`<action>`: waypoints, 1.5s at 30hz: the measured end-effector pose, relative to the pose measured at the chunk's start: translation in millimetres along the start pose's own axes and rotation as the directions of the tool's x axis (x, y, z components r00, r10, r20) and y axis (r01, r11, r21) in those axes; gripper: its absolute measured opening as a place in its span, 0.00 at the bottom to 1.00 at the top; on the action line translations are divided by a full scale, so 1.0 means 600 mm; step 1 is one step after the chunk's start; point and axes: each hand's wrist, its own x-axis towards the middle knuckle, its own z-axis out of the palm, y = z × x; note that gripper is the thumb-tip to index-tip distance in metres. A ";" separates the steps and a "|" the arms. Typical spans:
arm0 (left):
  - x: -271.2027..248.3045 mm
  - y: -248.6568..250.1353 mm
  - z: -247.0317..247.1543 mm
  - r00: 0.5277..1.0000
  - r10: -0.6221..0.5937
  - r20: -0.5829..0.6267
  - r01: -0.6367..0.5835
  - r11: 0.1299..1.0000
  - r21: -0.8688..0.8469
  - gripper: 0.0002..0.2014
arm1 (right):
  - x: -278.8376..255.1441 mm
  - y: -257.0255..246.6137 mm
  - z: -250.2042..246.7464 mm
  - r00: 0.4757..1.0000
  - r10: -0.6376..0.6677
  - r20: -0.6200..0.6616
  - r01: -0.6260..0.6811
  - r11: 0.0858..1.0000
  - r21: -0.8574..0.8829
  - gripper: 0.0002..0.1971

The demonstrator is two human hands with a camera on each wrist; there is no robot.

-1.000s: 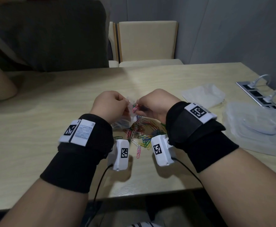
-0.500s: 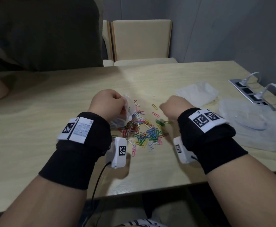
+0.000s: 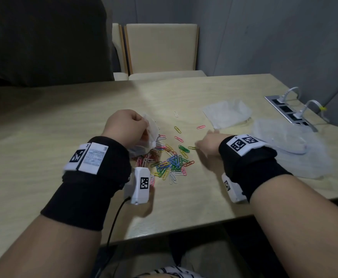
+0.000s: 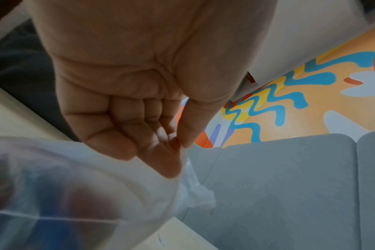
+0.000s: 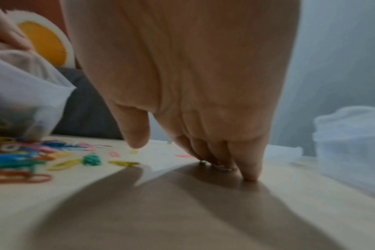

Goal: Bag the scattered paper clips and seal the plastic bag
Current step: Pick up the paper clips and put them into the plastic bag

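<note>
Several coloured paper clips (image 3: pixel 172 161) lie in a heap on the wooden table (image 3: pixel 63 121), with a few loose ones (image 3: pixel 177 129) farther back. My left hand (image 3: pixel 128 127) holds a small clear plastic bag (image 3: pixel 151 135) just above the heap's left side. In the left wrist view the thumb and forefinger (image 4: pixel 178 143) pinch the bag's (image 4: pixel 75 186) rim, and coloured clips show blurred inside. My right hand (image 3: pixel 208 145) is to the right of the heap. Its straight fingertips (image 5: pixel 251 175) press down on the table (image 5: pixel 182 219) over a small clip, with the thumb held apart.
A flat clear bag (image 3: pixel 227 113) and a larger crumpled plastic sheet (image 3: pixel 288 145) lie to the right of my right hand. A socket strip with cables (image 3: pixel 286 111) is set in the table's far right. A beige chair (image 3: pixel 160 49) and a dark-clothed person (image 3: pixel 43 37) are across the table.
My right hand has left the bag's mouth, swung right and come down onto the table beside the heap. The left hand keeps holding the bag in about the same place.
</note>
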 end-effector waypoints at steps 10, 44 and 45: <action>0.001 0.005 -0.002 1.000 -0.018 0.005 0.018 1.000 -0.019 0.13 | -0.013 -0.059 -0.006 0.981 -0.188 0.038 0.184 0.979 0.091 0.20; 0.002 -0.017 -0.035 0.994 -0.091 -0.054 0.086 0.993 -0.084 0.11 | -0.020 -0.119 0.017 0.945 -0.318 0.073 0.326 0.923 -0.206 0.16; 0.002 -0.018 -0.036 0.994 -0.092 -0.054 0.087 0.993 -0.085 0.11 | -0.017 -0.124 0.018 0.943 -0.330 0.051 0.334 0.925 -0.179 0.17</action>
